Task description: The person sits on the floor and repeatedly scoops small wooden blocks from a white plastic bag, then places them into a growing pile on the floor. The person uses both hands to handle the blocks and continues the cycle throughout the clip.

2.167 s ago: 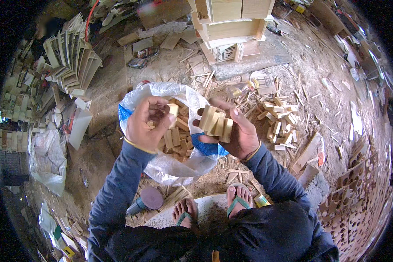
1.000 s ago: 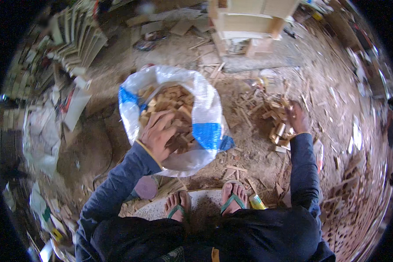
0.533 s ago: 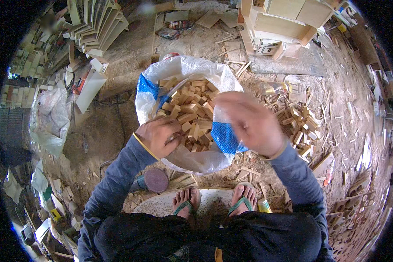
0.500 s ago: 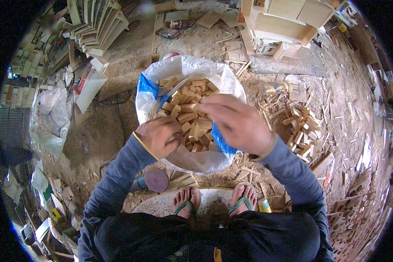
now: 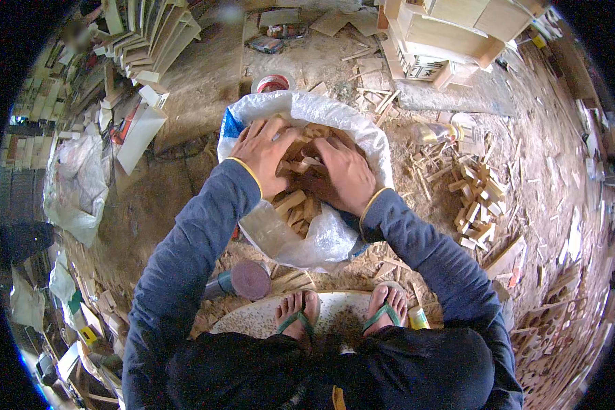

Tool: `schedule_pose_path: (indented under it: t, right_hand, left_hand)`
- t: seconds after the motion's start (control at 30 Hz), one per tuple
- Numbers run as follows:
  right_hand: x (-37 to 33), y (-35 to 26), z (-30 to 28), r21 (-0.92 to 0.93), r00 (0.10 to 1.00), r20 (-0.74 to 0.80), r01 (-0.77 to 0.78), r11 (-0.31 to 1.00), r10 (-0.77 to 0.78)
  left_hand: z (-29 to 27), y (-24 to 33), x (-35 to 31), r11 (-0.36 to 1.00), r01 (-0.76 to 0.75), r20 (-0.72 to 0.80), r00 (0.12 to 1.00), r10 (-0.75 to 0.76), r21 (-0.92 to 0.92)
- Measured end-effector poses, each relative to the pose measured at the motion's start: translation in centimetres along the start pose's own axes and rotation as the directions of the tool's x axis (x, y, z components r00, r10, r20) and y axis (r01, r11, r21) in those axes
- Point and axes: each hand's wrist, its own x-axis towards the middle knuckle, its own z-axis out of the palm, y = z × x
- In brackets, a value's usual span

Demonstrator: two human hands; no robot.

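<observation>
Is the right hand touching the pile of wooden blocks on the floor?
Apart: the head view shows the right hand over the open sack, with floor between it and the pile of wooden blocks.

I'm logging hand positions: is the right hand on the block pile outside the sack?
No, the right hand is in the mouth of the sack, left of the block pile.

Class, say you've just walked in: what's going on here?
A person's left hand and right hand are both inside the mouth of a sack, among wood blocks. Whether either hand holds a block is hard to tell. A pile of similar blocks lies outside, to the right of the sack.
</observation>
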Motion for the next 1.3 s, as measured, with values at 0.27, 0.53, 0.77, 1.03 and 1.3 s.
schedule_pose_path:
  t: [0.27,0.53,0.77,1.03,1.3]
  right_hand:
    - [-1.8,-2.5,-4.4,0.203,0.966,-0.253,0.098,0.974,-0.044]
    - [-5.2,-3.0,-8.7,0.985,0.937,-0.023,-0.039,0.167,0.35]
    - [-6.6,-1.7,-9.9,0.961,0.928,0.187,-0.104,-0.256,0.323]
    - [-6.9,-1.9,-10.5,0.962,0.919,0.209,-0.131,-0.241,0.335]
    - [-4.4,-4.8,-9.3,0.946,0.902,0.303,-0.246,-0.21,0.309]
  left_hand:
    - [-0.3,-0.7,1.4,0.999,-0.048,0.034,0.998,0.049,-0.026]
    - [0.9,1.9,1.8,0.968,-0.137,-0.082,0.984,0.157,0.209]
    - [1.8,2.4,1.6,0.933,-0.138,-0.032,0.987,0.158,0.333]
    - [-5.0,3.7,0.8,0.823,0.086,-0.084,0.984,-0.16,-0.561]
    - [-7.8,8.2,1.5,0.476,0.063,0.053,0.998,-0.034,-0.877]
